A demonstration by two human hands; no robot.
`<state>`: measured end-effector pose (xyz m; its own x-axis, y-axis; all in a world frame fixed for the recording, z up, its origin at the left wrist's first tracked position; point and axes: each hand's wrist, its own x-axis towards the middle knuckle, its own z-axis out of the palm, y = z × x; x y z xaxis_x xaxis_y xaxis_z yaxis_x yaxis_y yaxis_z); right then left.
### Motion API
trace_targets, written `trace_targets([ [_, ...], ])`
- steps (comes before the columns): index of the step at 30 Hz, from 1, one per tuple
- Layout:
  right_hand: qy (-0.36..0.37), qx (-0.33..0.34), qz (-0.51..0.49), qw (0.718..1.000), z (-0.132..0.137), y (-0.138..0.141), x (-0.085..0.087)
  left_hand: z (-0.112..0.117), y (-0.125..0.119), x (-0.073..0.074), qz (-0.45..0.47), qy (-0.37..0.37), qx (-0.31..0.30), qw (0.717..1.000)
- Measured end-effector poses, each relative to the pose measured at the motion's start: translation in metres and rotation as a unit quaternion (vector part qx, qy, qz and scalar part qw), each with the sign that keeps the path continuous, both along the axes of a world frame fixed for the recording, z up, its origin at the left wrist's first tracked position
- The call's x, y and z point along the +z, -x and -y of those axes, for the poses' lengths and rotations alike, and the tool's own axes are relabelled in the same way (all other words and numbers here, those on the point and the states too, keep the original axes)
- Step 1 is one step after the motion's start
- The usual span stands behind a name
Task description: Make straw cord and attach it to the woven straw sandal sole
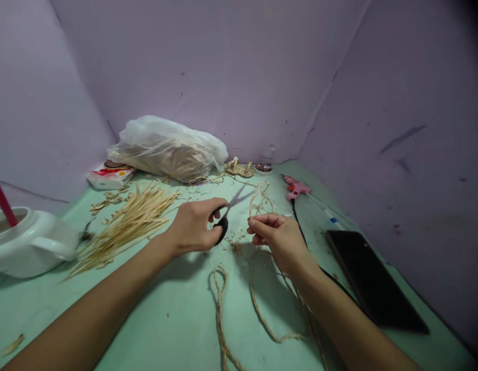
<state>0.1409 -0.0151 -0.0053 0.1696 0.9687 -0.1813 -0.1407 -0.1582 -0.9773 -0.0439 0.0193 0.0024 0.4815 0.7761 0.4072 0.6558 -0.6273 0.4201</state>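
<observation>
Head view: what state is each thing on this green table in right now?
scissors: blades slightly apart, held in left hand
braided cord: pinched by right hand, trailing loose over table
phone: face up, screen dark
glue gun: lying on its side
plastic bag: slumped, full
white pot: uncovered, red stick inside

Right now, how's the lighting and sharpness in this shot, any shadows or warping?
Head view: soft, dim, purplish light; faint shadows under the left hand and right hand on the green table; wide-angle bending at the edges, dark top-right corner; scissors and twine fairly sharp.
</observation>
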Motion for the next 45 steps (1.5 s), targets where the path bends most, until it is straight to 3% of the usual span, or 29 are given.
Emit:
trace_targets([
  [2,-0.008,-0.011,0.009,1.000,-0.002,-0.003,0.002,0.003,0.001,0.000,-0.097,-0.068,-0.034,0.992],
  [5,-0.015,-0.018,0.017,1.000,-0.003,-0.005,0.004,0.004,-0.001,-0.004,-0.183,-0.111,-0.040,0.976],
  [15,-0.028,-0.006,0.074,0.997,0.000,-0.002,0.003,-0.004,0.004,-0.016,-0.191,-0.130,-0.042,0.972],
  [20,-0.029,-0.009,0.081,0.996,0.001,-0.003,0.005,-0.006,0.005,-0.019,-0.131,-0.090,-0.058,0.986],
  [25,-0.024,-0.009,0.061,0.998,0.000,-0.001,0.004,-0.006,-0.002,-0.012,0.092,0.055,-0.026,0.994],
  [27,-0.018,0.011,0.037,0.999,0.002,0.001,0.005,-0.006,-0.007,-0.007,0.208,0.146,0.011,0.967],
  [31,0.018,0.095,-0.047,0.994,0.009,0.008,0.006,-0.004,-0.017,-0.002,0.361,0.336,0.049,0.868],
  [36,0.046,0.172,-0.124,0.976,0.016,0.016,0.004,-0.007,-0.019,-0.009,0.494,0.460,0.069,0.735],
  [38,0.055,0.197,-0.144,0.968,0.018,0.017,0.002,-0.008,-0.019,-0.012,0.524,0.491,0.058,0.694],
  [41,0.078,0.258,-0.146,0.952,0.019,0.018,-0.001,-0.009,-0.018,-0.013,0.554,0.519,0.040,0.650],
  [45,0.089,0.329,-0.135,0.930,0.021,0.018,-0.007,-0.007,-0.018,-0.009,0.538,0.551,0.036,0.637],
])
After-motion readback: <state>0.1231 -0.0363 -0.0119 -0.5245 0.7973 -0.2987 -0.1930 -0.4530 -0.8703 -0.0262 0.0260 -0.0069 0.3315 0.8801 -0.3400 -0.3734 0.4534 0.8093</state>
